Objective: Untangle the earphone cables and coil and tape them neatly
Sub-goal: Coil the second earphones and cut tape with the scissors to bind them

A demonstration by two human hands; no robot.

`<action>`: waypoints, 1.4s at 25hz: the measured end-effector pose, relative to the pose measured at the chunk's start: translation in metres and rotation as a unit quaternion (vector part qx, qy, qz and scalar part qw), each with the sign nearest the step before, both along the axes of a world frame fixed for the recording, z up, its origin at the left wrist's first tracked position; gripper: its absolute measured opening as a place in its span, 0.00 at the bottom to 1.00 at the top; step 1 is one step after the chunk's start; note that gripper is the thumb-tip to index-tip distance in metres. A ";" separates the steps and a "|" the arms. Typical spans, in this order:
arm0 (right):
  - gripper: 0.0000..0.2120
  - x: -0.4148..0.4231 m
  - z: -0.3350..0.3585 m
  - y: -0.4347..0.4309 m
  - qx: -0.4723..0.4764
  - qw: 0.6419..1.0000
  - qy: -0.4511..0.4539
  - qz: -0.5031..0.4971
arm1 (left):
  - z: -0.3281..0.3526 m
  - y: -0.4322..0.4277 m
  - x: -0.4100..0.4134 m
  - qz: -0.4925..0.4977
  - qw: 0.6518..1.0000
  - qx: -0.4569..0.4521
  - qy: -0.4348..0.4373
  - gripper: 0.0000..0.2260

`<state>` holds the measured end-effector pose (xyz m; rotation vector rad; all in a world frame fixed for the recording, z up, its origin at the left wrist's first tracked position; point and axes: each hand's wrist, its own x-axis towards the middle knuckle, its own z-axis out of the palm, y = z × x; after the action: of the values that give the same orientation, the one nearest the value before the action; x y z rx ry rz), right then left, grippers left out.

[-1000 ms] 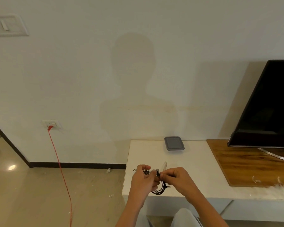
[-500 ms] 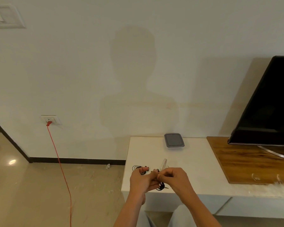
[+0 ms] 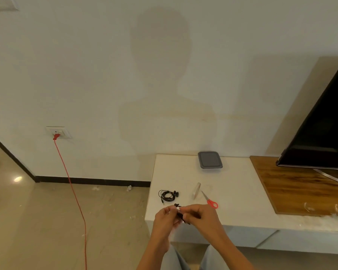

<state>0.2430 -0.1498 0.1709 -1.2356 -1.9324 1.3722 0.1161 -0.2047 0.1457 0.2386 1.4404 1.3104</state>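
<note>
My left hand and my right hand meet above the front edge of the white counter. Both pinch a small bundle of black earphone cable, mostly hidden between the fingers. A second black earphone set lies coiled on the counter just beyond my left hand. A roll of clear tape stands on edge behind my right hand. Red-handled scissors lie beside the roll.
A grey lidded box sits at the back of the counter near the wall. A wooden board to the right carries a black TV. A red cord runs from a wall socket down across the floor on the left.
Both hands drew back toward me with the cable bundle. That uncovers the coiled set, the tape roll and the scissors on the counter. The camera tipped downward slightly.
</note>
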 end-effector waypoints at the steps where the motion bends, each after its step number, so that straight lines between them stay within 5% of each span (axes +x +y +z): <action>1: 0.13 0.001 -0.002 0.004 -0.011 0.999 0.017 -0.030 | -0.003 0.001 -0.006 -0.003 1.000 0.014 -0.027 0.10; 4: 0.07 0.006 -0.012 0.025 -0.134 0.980 0.018 -0.148 | -0.004 0.005 -0.019 -0.008 0.996 0.051 -0.070 0.11; 6: 0.11 0.003 -0.021 0.038 -0.297 0.947 0.041 -0.115 | -0.010 0.012 -0.027 -0.019 0.996 0.058 -0.069 0.11; 8: 0.10 -0.003 -0.027 0.048 -0.360 0.927 0.071 -0.074 | -0.017 0.021 -0.034 -0.035 0.996 0.051 -0.056 0.12; 17: 0.07 -0.066 -0.101 0.093 -0.271 0.955 0.021 -0.118 | -0.097 0.086 -0.070 0.063 0.989 -0.130 0.032 0.07; 24: 0.10 -0.115 -0.161 0.146 -0.178 0.969 -0.044 -0.165 | -0.144 0.148 -0.105 0.043 0.981 -0.153 0.112 0.11; 30: 0.13 -0.128 -0.182 0.154 -0.079 0.981 -0.146 -0.098 | -0.179 0.162 -0.107 0.008 0.942 -0.194 0.273 0.15; 35: 0.11 -0.120 -0.173 0.151 -0.056 0.987 -0.149 -0.029 | -0.177 0.152 -0.094 0.091 0.931 -0.197 0.292 0.11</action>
<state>0.1232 0.0016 -0.0017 -1.6176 -2.0175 1.3431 0.0222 -0.0526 -0.0309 0.2415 2.2447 1.1033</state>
